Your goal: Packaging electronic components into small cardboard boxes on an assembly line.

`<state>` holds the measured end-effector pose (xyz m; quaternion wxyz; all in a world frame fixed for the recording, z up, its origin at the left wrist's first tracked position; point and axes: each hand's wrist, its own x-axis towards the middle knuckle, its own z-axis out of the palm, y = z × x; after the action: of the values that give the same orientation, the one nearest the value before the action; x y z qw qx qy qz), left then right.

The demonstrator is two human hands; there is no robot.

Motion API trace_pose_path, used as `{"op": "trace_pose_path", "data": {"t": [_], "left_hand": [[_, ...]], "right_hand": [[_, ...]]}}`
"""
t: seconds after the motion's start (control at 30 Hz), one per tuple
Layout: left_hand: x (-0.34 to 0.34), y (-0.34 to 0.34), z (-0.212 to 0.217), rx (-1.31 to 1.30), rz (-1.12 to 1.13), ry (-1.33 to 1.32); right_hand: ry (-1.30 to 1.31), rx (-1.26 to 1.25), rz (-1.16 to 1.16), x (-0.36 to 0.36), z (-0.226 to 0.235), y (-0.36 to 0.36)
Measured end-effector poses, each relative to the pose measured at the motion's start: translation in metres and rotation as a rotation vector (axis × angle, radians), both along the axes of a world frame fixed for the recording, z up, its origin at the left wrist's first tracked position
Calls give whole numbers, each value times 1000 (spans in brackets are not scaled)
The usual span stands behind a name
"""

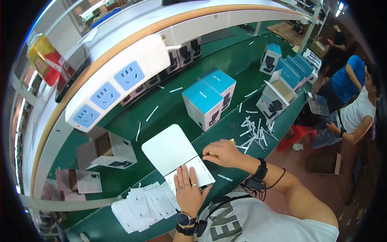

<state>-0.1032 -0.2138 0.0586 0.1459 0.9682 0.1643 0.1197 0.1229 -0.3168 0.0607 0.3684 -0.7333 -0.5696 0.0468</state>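
A: Where is the white box (177, 157) placed?
B: Laid at the near edge of the green worktop (169, 108), about mid-length. Flap (170, 143) is folded back toward the far edge.
A: Hands?
B: Apart. Left hand (188, 191) is laid flat on the box, fingers extended, nothing gripped. Right hand (225, 153) is curled by the hinge corner; a small yellow item (212, 154) is clamped in it, type can't be told. Contact with the box can't be told either.
A: Around it?
B: White leaflets (147, 205) are overlapped along the near edge, left of the box. Paper strips (254, 135) are heaped near that edge, to the right. Two teal-topped boxes (209, 97) are stood farther in, side by side.
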Motion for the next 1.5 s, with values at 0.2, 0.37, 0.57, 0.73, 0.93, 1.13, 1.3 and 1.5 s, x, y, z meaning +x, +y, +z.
{"op": "trace_pose_path", "data": {"t": [0.2,0.37,0.57,0.73,0.93,1.13,1.3,1.5], "left_hand": [[-1,-1,-1,12,-14,17],[-2,5,-2,-12,-9,18],[-3,-2,-4,-17,-4,1],[-4,2,-4,-15,2,2],[-5,0,-6,-11,8,2],[-5,0,-8,1,6,7],[-3,-1,-10,7,10,17],[-1,-1,-9,4,9,3]], "right_hand": [[-64,35,-4,0,-5,15],[48,30,98,-4,-3,12],[-92,83,43,6,-3,22],[-71,-28,180,10,1,20],[248,-191,-118,-10,0,30],[634,-234,-202,-27,-44,33],[1199,-196,-175,-23,-41,7],[937,-196,-303,-33,-29,15]]}}
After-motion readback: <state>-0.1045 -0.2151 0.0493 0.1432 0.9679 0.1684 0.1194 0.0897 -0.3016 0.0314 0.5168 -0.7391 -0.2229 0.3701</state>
